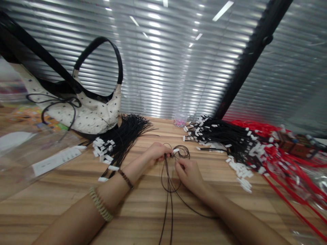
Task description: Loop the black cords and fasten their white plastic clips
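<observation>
My left hand (158,152) pinches a thin black cord (168,190) between thumb and fingertips at the middle of the wooden table (138,211). Just right of those fingertips is a small white tag (176,150), with loops of the same cord curling behind it. My right hand (188,173) is close by, its fingers curled and the thumb pressed to the index finger beside the cord. A strand seems to run into that pinch, though the exact contact is blurred. Long cord ends hang toward the table's near edge, and one passes under my right forearm.
Bundled black cords with white tags lie at left (127,132) and right (224,134). Red cords (288,170) spread along the right side. A small tub of pink beads (180,120) stands at the back. A patterned handbag (94,115) and plastic packets (56,160) occupy the left.
</observation>
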Tool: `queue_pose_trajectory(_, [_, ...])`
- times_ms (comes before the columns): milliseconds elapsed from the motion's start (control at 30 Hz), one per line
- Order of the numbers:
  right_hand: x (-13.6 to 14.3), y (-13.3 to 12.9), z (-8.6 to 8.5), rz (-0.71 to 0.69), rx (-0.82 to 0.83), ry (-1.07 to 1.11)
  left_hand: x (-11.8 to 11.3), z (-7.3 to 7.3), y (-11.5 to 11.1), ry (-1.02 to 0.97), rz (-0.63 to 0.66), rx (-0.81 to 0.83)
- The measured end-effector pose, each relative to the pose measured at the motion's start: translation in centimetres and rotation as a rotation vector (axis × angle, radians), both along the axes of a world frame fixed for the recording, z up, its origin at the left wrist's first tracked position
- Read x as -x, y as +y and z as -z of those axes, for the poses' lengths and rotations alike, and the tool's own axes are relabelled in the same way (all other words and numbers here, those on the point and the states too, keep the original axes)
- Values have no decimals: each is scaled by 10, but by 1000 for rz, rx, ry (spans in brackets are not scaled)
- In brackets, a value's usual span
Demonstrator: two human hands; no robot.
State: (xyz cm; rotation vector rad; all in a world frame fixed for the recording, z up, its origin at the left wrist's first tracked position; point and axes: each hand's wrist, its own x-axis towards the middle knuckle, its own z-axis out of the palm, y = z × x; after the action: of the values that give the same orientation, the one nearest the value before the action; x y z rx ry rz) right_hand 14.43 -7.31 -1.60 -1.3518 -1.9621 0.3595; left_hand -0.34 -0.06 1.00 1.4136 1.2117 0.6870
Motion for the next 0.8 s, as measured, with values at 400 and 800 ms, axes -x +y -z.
queue_pose_trajectory(400, [5,-3,-1,39,-22,-70,-3,-4,-5,-40,-15,-45])
queue_pose_trajectory(800, [9,-5,-1,90,-57,-188,-5,0,-6,-58,-31,-34])
